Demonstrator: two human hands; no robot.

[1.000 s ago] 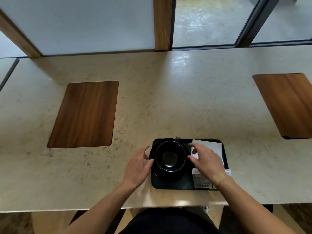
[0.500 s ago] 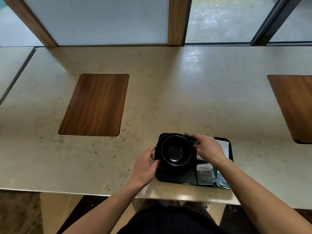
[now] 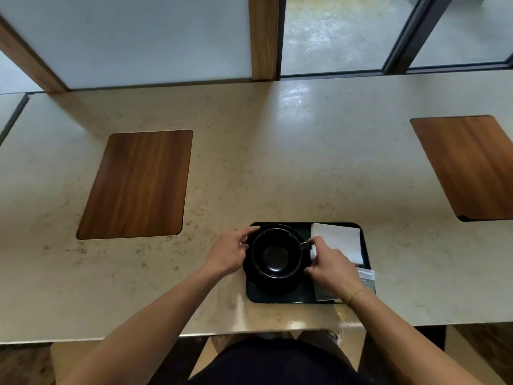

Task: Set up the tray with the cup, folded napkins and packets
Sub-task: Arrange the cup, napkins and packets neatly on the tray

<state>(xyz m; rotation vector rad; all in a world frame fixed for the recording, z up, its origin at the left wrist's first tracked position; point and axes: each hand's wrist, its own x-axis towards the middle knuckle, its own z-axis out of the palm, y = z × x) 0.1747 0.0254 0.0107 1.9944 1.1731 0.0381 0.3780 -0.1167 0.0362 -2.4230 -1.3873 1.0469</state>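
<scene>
A dark tray (image 3: 280, 298) lies near the counter's front edge. On its left half a black cup (image 3: 276, 252) stands upright on a black saucer (image 3: 273, 287). My left hand (image 3: 229, 252) grips the saucer's left rim. My right hand (image 3: 331, 266) pinches the cup's handle, which points right. A white folded napkin (image 3: 340, 240) fills the tray's far right part. Packets (image 3: 366, 279) lie at the tray's near right, mostly hidden under my right wrist.
The tray sits on a beige stone counter (image 3: 277, 168). Wooden inlay panels are set into it at the left (image 3: 136, 184) and far right (image 3: 469, 165). A wall, a wooden post and glass panes run behind the counter.
The cup's handle has turned from the far side to the right. My right hand moved with it, and my left hand closed onto the saucer's rim. The napkin is more uncovered.
</scene>
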